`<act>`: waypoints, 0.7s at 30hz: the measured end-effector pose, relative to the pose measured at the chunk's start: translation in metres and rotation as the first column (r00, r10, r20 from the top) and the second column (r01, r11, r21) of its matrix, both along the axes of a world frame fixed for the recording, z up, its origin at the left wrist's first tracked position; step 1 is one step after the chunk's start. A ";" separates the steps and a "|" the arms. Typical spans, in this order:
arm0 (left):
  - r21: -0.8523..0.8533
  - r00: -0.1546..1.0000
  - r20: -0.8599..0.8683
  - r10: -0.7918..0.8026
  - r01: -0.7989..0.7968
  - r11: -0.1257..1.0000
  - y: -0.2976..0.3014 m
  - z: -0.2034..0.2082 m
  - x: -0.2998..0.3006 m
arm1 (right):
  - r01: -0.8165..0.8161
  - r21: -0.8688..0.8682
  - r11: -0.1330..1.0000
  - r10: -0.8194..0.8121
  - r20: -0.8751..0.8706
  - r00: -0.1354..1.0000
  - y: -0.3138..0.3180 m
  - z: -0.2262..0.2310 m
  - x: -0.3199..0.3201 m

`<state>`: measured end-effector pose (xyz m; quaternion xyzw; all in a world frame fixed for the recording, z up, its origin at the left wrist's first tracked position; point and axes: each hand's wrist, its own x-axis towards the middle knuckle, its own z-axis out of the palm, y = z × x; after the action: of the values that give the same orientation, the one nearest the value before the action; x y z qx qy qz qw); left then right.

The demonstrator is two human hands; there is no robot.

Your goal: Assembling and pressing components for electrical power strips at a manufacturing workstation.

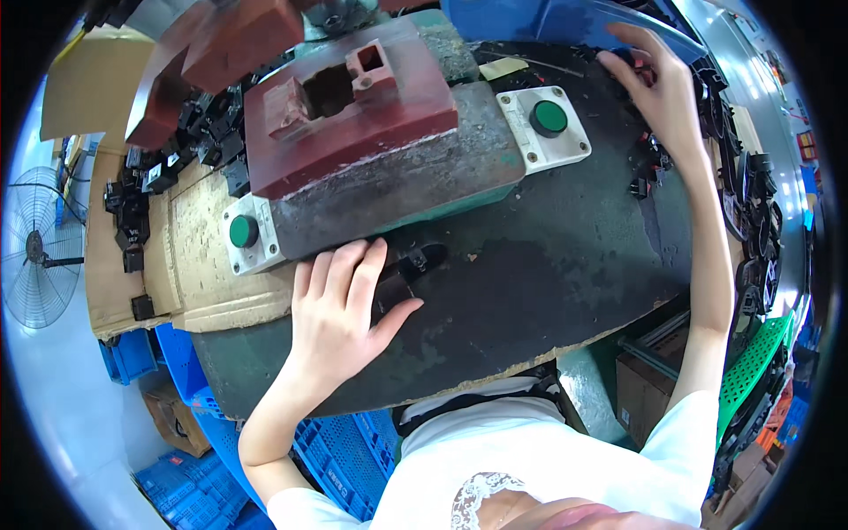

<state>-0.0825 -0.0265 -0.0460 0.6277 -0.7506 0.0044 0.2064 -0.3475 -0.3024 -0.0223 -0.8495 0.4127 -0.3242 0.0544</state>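
My left hand (340, 309) rests on the dark tabletop (521, 283) in front of the machine, fingers stretched out and thumb apart. A black plastic part (402, 281) lies in the gap between index finger and thumb, partly hidden by the hand; no firm grip shows. Far to the right, my right hand (658, 88) reaches over small black and red parts (652, 155). Its index finger and thumb are apart, and the other fingers curl among the parts. Before me stands the machine's dark red block (353, 115) with a hollow in its top, on a worn grey base (397, 181).
Green push buttons sit on a right white box (574, 146) and a left white box (262, 231) beside the base. Black parts (132, 216) lie on cardboard at left. A blue bin (565, 22) stands behind. More black parts (751, 221) line the right side. A fan (35, 243) stands left.
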 end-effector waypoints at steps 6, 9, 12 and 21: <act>0.071 0.997 0.042 0.066 -0.069 0.995 0.001 -0.002 0.001 | -0.206 -0.046 0.977 0.211 0.155 0.965 0.045 0.026 0.011; 0.020 0.999 -0.033 0.031 -0.031 0.999 0.002 -0.009 0.004 | -0.442 -0.151 0.884 0.461 0.131 0.878 0.078 0.031 0.023; -0.050 0.994 -0.113 0.002 -0.008 0.999 0.006 -0.008 0.005 | -0.602 -0.020 0.798 0.600 -0.066 0.797 0.115 0.033 0.045; -0.210 0.982 -0.173 -0.073 0.036 0.977 0.005 0.001 0.007 | -0.692 0.415 0.590 0.692 0.181 0.698 0.147 -0.003 0.095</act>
<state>-0.0758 -0.0212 -0.0450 0.5799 -0.7414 0.0195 0.3371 -0.2525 -0.1557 -0.0250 -0.9051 0.1136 -0.1719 0.3720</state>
